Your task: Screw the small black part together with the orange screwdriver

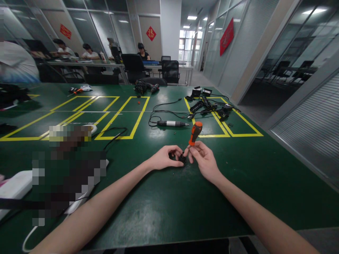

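My left hand (168,157) is closed around a small black part (182,158) resting on the green table, its exact kind too small to make out. In my right hand (202,158) is a screwdriver (196,132) with an orange and dark grey handle, pinched low by thumb and fingers. The handle points up, tilted slightly right, and its lower end comes down beside the black part. My fingers hide most of the shaft and tip. Just beyond both hands lies a black and silver electric screwdriver (172,124) with its cord looped behind it.
Black parts and cables (206,107) are heaped at the back right within yellow tape lines (246,135). Two dark power tools (145,87) lie at the far edge. Orange-handled tools (76,90) are at back left. A white power strip (16,187) sits left; other people work behind.
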Available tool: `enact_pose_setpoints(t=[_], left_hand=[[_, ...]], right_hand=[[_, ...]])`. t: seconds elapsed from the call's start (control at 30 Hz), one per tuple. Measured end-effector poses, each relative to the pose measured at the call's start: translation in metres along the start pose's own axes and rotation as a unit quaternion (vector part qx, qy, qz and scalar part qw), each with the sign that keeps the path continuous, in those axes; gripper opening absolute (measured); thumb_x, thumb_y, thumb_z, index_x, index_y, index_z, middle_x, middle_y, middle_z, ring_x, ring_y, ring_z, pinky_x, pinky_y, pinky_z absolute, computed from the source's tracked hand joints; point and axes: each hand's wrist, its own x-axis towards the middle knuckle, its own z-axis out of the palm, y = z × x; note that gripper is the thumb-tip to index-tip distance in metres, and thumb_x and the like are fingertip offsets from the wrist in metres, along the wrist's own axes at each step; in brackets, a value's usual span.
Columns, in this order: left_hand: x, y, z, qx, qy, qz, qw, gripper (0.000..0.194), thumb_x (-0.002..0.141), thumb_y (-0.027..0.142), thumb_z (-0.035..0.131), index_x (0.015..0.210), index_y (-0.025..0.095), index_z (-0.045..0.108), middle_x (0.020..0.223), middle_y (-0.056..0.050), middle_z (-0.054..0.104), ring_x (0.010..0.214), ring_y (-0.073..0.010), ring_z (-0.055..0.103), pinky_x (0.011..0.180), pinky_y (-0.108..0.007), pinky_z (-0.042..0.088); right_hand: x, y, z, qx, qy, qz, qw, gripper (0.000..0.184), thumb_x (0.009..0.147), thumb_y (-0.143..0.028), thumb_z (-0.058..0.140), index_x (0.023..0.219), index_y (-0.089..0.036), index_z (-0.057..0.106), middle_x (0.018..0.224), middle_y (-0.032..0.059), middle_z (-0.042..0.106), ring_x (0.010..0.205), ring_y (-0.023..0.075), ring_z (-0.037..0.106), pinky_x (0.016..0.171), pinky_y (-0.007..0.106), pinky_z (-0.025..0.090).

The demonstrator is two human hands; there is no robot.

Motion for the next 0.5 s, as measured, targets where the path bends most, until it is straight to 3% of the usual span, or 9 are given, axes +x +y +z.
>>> enact_pose_setpoints(t=[0.2,0.5], left_hand=[[-0.0003,0.0008,-0.0002,0.002,-0.001,0.000,1.000,0.034,0.073,0.035,0.087,0.094,0.016,0.069,0.083,0.002,0.065,0.076,-0.0126,0.059,0.074,-0.027,0.044],[-0.0005,0.0006,0.0003,-0.005,-0.002,-0.003,1.000,0.035,0.072,0.034,0.088,0.094,0.015,0.069,0.085,0.001,0.066,0.077,-0.0129,0.060,0.075,-0.028,0.046]], right_hand=[[-0.0014,-0.0027,0.0000,0.018,-0.022,0.006,1.000,0.032,0.092,-0.052,0.072,0.096,-0.022,0.063,0.077,0.0004,0.070,0.055,0.0118,0.057,0.057,0.028,0.048],[-0.0023,0.0005,0.0002,0.034,0.000,0.009,0.999,0.032,0.088,-0.046,0.078,0.091,-0.024,0.056,0.074,-0.0011,0.071,0.055,0.0114,0.055,0.057,0.027,0.048]])
